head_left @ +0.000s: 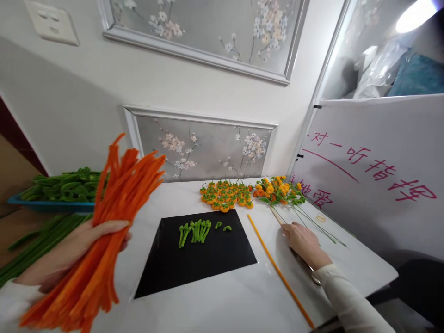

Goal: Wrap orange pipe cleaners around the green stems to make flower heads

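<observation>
My left hand is wrapped around a thick bundle of orange chenille stems, held up at the left and fanning out at the lower end. On the table, my right hand has its fingers closed at one end of a thin pale stick. Beneath that hand and wrist lies a dark and silver metal tool, mostly covered, its kind unclear. A single yellow-orange chenille stem lies to the left of my right hand. Short green bent chenille pieces rest on a black mat between my hands.
Behind the mat sit many small orange flower heads with green tops. Orange flowers on long green stems lie beside them. At left are a blue tray of green pieces and long green stems. A whiteboard stands at right.
</observation>
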Demonstrator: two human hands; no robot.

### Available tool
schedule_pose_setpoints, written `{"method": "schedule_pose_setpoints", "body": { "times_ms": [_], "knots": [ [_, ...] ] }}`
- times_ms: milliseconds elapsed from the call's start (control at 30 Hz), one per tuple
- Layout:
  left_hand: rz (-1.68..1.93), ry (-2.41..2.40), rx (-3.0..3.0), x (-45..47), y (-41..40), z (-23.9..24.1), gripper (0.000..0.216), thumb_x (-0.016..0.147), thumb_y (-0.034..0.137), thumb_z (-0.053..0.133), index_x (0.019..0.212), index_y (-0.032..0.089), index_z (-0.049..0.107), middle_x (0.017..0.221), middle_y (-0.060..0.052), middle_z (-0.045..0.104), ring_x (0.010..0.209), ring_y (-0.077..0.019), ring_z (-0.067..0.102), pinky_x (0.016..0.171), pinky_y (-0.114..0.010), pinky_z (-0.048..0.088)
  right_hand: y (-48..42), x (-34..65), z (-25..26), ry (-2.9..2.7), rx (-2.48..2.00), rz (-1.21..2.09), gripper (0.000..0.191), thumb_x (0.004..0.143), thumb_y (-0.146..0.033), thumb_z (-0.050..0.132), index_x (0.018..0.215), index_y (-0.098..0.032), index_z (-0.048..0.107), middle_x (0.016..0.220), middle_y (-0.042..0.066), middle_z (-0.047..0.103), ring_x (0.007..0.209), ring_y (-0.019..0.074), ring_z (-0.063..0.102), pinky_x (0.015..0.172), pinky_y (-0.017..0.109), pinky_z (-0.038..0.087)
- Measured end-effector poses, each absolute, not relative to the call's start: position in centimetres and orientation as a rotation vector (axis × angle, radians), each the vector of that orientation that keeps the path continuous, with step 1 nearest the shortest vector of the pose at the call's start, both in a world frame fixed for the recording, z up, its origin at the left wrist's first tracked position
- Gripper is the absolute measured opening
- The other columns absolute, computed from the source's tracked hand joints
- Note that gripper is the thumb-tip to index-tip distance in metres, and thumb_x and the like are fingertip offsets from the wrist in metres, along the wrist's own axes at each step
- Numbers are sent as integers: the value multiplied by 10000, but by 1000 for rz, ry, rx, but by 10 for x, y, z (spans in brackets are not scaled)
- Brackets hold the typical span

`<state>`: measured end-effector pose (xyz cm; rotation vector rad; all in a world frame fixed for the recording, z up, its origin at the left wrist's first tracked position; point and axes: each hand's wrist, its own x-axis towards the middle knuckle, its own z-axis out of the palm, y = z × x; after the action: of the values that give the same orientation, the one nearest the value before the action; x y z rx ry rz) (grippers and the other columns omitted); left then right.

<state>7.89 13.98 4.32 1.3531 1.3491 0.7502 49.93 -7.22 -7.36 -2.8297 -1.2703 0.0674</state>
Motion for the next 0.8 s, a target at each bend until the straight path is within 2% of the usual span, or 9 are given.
{"method": "schedule_pose_setpoints", "body": {
  "times_ms": [100, 233, 333, 400, 467, 533, 633, 733, 800],
  "knots": [
    [640, 1143, 1214, 128, 96, 62, 272, 733, 305, 655, 886, 126, 519, 667, -27, 620, 592, -153, 587, 489, -221, 455, -74, 513, -81, -1246, -2845, 103, 284, 940, -277, 359, 1025, -187, 614, 999, 96, 564, 929, 232, 578, 673, 283, 377],
    [533, 806, 1181, 201, 51, 66, 239, 754, 286, 623, 856, 85, 541, 681, -64, 604, 579, -138, 579, 506, -203, 449, -86, 510, -73, -1245, -2757, 104, 307, 943, -297, 381, 1165, -227, 581, 1030, 80, 573, 983, 217, 561, 794, 326, 419],
    [488, 709, 1087, 261, 20, 49, 243, 750, 272, 628, 869, 86, 527, 658, -57, 574, 523, -126, 543, 485, -215, 441, -99, 493, -49, -1028, -2198, 525, 458, 962, -461, 337, 1356, -243, 424, 1108, 84, 559, 952, 165, 575, 821, 305, 465],
    [595, 651, 1010, 301, -1, 33, 245, 740, 198, 626, 933, 107, 506, 665, -21, 545, 519, -103, 521, 508, -212, 448, -108, 476, -30, -831, -1620, 912, 636, 915, -637, 310, 1433, -270, 279, 1285, 106, 454, 1045, 186, 557, 813, 322, 501],
    [657, 574, 941, 336, -21, 16, 320, 734, 172, 632, 1013, 129, 481, 779, -38, 571, 624, -122, 570, 603, -241, 490, -116, 459, -14, -761, -1313, 1128, 778, 842, -699, 414, 1449, -251, 225, 1347, 137, 388, 1092, 210, 542, 837, 337, 506],
    [709, 501, 882, 362, -35, 2, 426, 732, 171, 652, 1103, 139, 443, 949, -80, 587, 793, -156, 604, 737, -277, 508, -122, 446, -6, -769, -1251, 1187, 845, 784, -618, 587, 1437, -221, 226, 1351, 154, 380, 1118, 211, 530, 879, 320, 497],
    [607, 441, 753, 379, -44, -10, 414, 834, 272, 561, 1201, 139, 422, 1089, -118, 569, 951, -187, 595, 843, -300, 489, -127, 437, -7, -839, -1306, 1134, 841, 716, -378, 733, 1393, -193, 270, 1310, 139, 427, 1136, 196, 518, 913, 284, 483],
    [388, 339, 870, 373, -39, -11, 438, 899, 349, 418, 1300, 174, 389, 1223, -110, 531, 1068, -201, 559, 827, -306, 489, -129, 439, -14, -795, -1395, 1018, 735, 668, -248, 710, 1303, -147, 354, 1140, 112, 533, 969, 178, 581, 826, 277, 505],
    [301, 289, 1381, 365, -29, -14, 429, 924, 371, 338, 1302, 179, 405, 1254, -100, 522, 1126, -192, 525, 862, -308, 471, -129, 443, -21, -737, -1470, 924, 601, 637, -221, 664, 1176, -102, 426, 976, 82, 560, 793, 147, 584, 723, 262, 511]
  ]
}}
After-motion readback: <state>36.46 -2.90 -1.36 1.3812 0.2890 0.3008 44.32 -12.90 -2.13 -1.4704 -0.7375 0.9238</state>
